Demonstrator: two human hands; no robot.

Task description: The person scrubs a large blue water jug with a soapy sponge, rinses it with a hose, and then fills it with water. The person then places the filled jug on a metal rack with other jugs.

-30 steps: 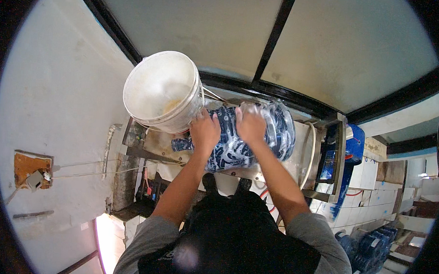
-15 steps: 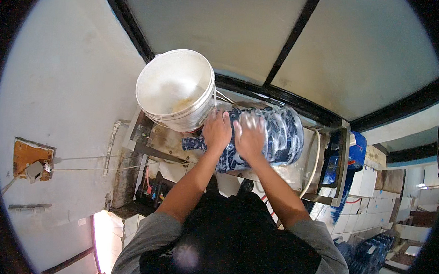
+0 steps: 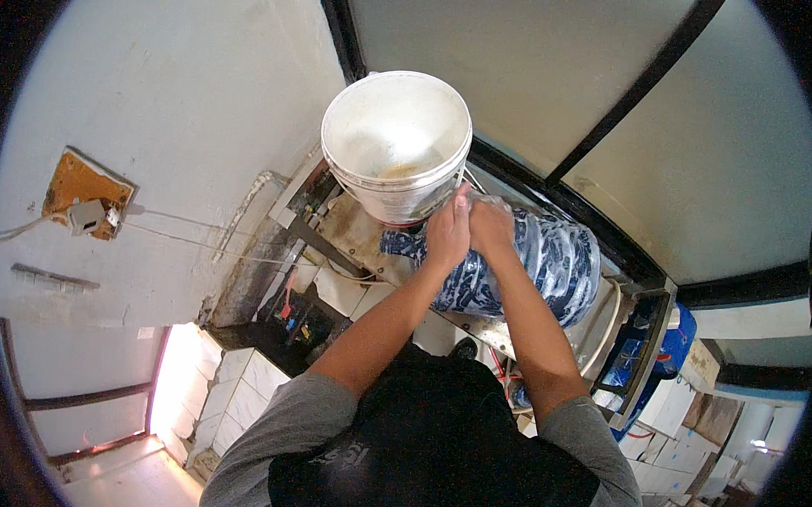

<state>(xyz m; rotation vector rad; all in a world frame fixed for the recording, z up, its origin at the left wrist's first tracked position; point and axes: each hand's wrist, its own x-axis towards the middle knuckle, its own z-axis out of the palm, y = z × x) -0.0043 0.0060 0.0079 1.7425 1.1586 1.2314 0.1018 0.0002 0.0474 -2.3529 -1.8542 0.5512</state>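
A large ribbed water jug, coated in white suds and streaked dark blue, lies on its side on a metal-framed stand. Its narrow neck points left. My left hand and my right hand are together over the jug's shoulder, nearly touching. The left thumb points up and away from me, while the left fingers curl out of sight. The right hand looks closed, its fingertips hidden. Whatever lies inside either hand cannot be made out. Just beyond them stands a white bucket, with a little yellowish residue inside.
A pale hose curves at the stand's right end. Blue containers stand past the frame on the right. Framed frosted panels rise behind the stand. On the left wall, a cable runs from a socket box.
My view has turned, shifting the bucket and jug rightward in the picture. My hands have come together; the right one, flat and blurred before, is now curled beside the left.
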